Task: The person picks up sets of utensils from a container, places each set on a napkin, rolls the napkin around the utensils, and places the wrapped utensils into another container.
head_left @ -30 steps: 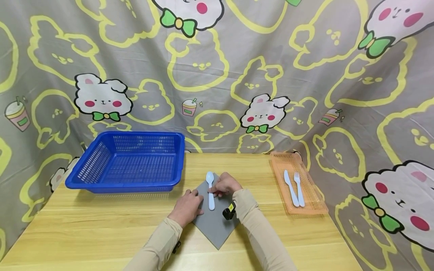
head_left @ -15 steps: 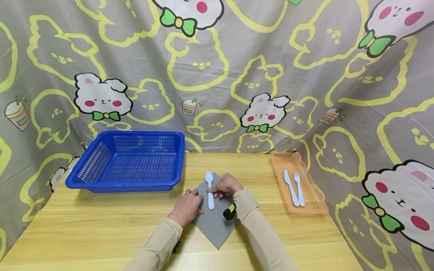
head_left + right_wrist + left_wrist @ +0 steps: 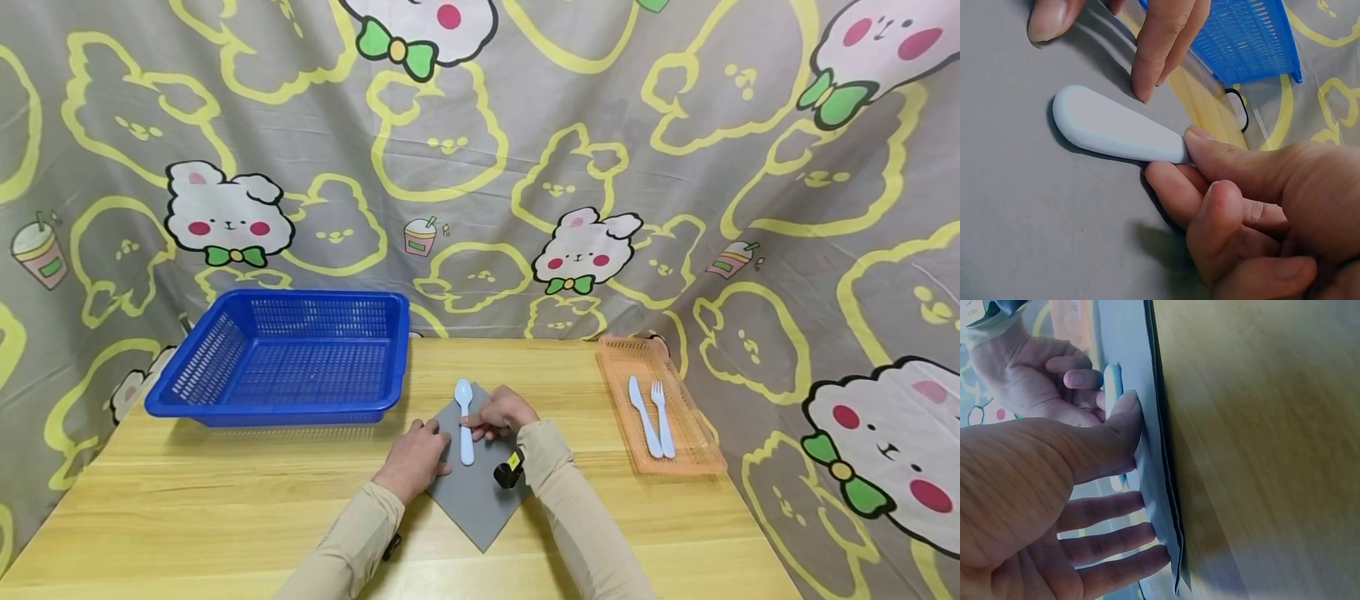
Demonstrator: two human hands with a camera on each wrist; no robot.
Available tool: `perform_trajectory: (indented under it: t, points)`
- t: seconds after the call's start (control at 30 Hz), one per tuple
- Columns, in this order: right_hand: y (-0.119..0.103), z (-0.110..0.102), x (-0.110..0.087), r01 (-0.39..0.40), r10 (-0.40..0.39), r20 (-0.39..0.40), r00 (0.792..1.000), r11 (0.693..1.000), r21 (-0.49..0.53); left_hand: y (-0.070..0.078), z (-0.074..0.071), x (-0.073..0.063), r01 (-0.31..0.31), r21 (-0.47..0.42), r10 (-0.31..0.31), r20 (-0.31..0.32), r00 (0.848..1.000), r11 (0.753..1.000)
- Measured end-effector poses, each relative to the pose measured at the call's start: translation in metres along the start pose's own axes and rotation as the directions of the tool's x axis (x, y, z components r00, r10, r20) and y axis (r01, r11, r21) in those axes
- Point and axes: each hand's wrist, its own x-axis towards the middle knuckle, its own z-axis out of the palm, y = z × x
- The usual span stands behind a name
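The spoon lies on the folded gray cloth, bowl end away from the person. The right hand pinches its handle between thumb and fingers; the left hand is spread, fingers loosely straight, tips touching the cloth's edge. Laying the spoon on the cloth looks almost done, with letting go still left, while the knife and fork lie side by side in the orange basket, out of both hands' reach as they stand. A blue basket sits at the far left of the pale wood-grain surface. Behind and to both sides hangs a gray curtain with white rabbits and yellow outlines
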Motion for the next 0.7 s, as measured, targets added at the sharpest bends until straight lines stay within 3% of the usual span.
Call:
perform_trajectory:
  t: [0.23,0.5,0.7]
  points:
    - [0.001,-0.005,-0.001,-0.008,0.008,0.008,1.0,1.0,-0.013,0.003,-0.002,0.001,0.005,-0.008,-0.005,0.006,1.0,1.0]
    - [-0.008,-0.02,-0.005,-0.005,0.003,-0.041,0.999,0.999,-0.039,0.003,-0.003,0.002,0.012,-0.028,-0.011,0.025,1.0,1.0]
    - [-0.022,-0.033,-0.014,0.053,-0.066,-0.097,0.993,0.991,-0.124,0.001,-0.01,0.005,-0.021,-0.037,0.02,-0.028,0.999,0.999]
